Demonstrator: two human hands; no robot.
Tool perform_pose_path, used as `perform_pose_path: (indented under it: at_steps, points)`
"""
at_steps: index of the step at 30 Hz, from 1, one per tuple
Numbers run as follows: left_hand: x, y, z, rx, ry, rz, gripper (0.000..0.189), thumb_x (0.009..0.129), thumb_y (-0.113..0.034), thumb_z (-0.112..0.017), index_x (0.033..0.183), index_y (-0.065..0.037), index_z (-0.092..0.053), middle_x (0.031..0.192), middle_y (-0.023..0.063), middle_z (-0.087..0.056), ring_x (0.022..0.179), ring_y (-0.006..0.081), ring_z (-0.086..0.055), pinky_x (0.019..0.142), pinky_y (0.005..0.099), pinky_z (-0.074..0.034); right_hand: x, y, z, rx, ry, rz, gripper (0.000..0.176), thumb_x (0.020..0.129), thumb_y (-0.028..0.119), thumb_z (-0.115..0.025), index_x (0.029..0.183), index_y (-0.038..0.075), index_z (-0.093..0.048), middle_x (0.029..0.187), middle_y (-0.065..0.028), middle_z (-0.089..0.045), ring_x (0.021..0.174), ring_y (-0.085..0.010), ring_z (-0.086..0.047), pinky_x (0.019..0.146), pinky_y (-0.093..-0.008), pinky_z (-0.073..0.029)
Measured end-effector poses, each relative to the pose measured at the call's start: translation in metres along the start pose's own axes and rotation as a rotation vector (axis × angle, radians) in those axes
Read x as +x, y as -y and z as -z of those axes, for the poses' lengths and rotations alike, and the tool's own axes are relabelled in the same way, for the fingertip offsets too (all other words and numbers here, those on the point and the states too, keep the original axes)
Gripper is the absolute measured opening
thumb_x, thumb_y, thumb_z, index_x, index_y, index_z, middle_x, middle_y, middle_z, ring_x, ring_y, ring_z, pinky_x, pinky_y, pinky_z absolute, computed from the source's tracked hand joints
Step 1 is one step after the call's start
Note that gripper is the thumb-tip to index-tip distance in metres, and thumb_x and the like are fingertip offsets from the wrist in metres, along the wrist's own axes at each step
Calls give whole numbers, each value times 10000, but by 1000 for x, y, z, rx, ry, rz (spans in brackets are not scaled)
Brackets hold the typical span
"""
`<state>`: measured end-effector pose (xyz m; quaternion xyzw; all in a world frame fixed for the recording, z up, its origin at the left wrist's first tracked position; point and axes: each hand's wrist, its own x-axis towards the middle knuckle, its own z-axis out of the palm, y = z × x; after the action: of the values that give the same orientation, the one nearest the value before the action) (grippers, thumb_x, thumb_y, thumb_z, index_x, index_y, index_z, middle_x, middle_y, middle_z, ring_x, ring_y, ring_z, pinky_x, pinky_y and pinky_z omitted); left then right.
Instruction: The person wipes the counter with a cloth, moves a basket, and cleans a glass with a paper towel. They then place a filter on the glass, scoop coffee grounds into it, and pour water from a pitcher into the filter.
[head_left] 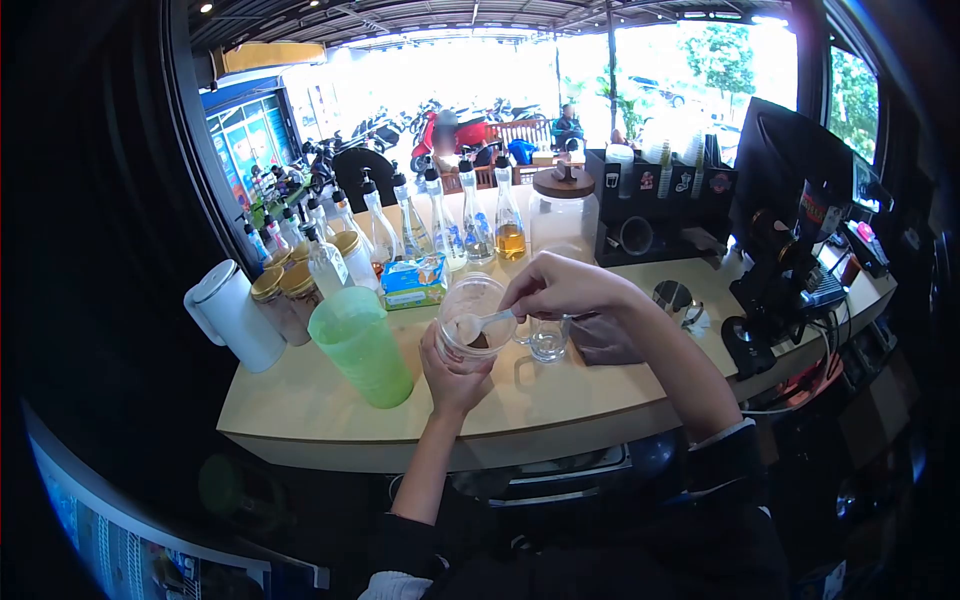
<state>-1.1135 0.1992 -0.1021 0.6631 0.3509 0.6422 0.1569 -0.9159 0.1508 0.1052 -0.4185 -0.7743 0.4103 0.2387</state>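
My left hand (456, 372) is wrapped round the lower part of a clear plastic jar (472, 292), holding it tilted over the counter. Dark brown powder (480, 341) lies inside it. Between the fingers of my right hand (545, 290) is a white plastic spoon (482, 323), its bowl within the jar's mouth. A small glass mug (547, 342) stands just right of the jar, beside a folded brown cloth (606, 342). To the left of my left hand rises a tall green plastic pitcher (362, 350).
Pump bottles (466, 215) line the counter's back, behind a green and blue box (414, 282). A white jug (236, 318) and gold-lidded jars stand left. Beyond them are a wooden-lidded glass jar (562, 220), a black cup holder (650, 190) and dark equipment (795, 290) at right.
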Motion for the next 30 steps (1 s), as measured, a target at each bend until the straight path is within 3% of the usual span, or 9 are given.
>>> perform_pose_path:
  at_steps: [6,13,24,30]
  points:
    - [0,3,-1,-26,-20,1,998,544,-145,-883,1320,-20,-269,1250,157,-437,1167,264,-477,974,374,-438,-1,-3,7,172,33,5,188,818,-17,-602,989,-68,-663,679,-40,-612,503,-47,-469,472,-197,-381]
    - [1,-5,-4,-160,-39,74,974,523,-166,-883,1308,-27,-325,1215,145,-432,1134,286,-479,956,387,-424,-4,-3,12,194,34,44,220,837,7,-584,1039,-52,-648,719,-41,-630,529,-36,-479,487,-188,-389]
    - [1,2,-4,-112,-23,11,965,520,-177,-887,1298,-31,-336,1198,140,-440,1126,281,-485,948,386,-430,-10,-12,11,238,63,68,223,830,25,-597,1041,-18,-656,686,-7,-599,525,-38,-471,483,-178,-384]
    - [1,1,-3,-86,-18,-2,970,509,-186,-892,1298,-42,-347,1190,135,-444,1108,282,-490,938,389,-432,-18,-5,5,30,33,66,233,848,59,-600,1068,4,-654,699,11,-598,562,-26,-468,499,-184,-369]
